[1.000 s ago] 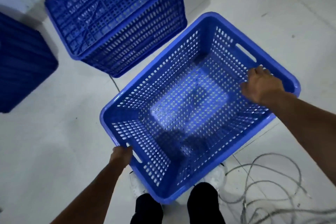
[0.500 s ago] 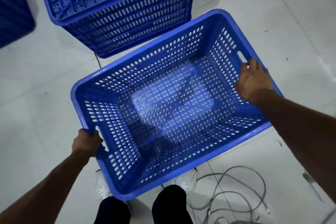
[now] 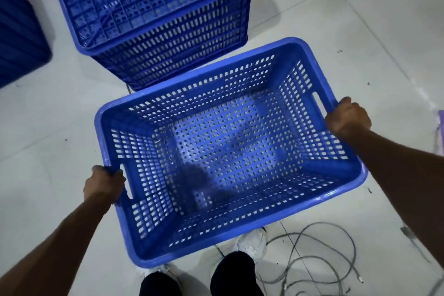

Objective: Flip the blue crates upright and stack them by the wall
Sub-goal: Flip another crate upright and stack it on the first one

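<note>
Head view shows my left hand [image 3: 103, 184] and right hand [image 3: 348, 116] with fingers clenched on the rims of the upright blue crate [image 3: 230, 245] at frame centre. The loose cable [image 3: 312, 259] at lower right could catch my feet while I carry it.

Three blue crates: one upright [image 3: 230, 151], two overturned [image 3: 153, 19] [image 3: 19, 43]; one cable [image 3: 312, 259].

Perforated crate [image 3: 230, 151] upright; second crate [image 3: 153, 19] inverted.
</note>
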Tool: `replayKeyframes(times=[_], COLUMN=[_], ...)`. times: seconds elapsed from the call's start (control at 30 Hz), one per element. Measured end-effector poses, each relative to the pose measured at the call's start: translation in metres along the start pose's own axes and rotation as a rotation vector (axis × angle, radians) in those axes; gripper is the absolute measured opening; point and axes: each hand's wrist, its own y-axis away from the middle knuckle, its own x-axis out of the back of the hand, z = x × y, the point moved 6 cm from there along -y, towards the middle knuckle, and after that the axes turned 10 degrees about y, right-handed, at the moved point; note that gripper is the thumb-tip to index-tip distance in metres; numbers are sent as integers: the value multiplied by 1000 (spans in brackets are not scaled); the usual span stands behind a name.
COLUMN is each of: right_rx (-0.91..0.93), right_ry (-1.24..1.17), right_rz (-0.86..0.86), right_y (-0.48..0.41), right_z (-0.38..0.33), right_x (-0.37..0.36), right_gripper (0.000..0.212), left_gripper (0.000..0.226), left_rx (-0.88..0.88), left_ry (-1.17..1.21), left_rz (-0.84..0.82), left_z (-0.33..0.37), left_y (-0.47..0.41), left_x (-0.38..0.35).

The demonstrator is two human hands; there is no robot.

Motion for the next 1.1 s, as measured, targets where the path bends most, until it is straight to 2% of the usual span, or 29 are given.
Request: replayKeyframes(times=[0.2,0.53,0.73,0.87,1.1], right_rx=[-78,16,70,41,86], right_ry=[-50,-90,-159,-296,-322], right_rz=[13,-2,53,71,103], right_y=[67,177,262,311,384], right_z=[0,-43,-108,-161,-263], right_x=[32,168,263,305,361], right_gripper=[39,42,40,37,33], left_gripper=[40,33,35,34,31], left_rx=[-70,-80,-74,-84,-113], left_ry=[-57,11,61,112,153], left_rz=[30,13,27,57,125], left_z=[27,-6,-47,-66,-103], left_y=[16,63,68,64,21], left_x=[88,260,389,468,601])
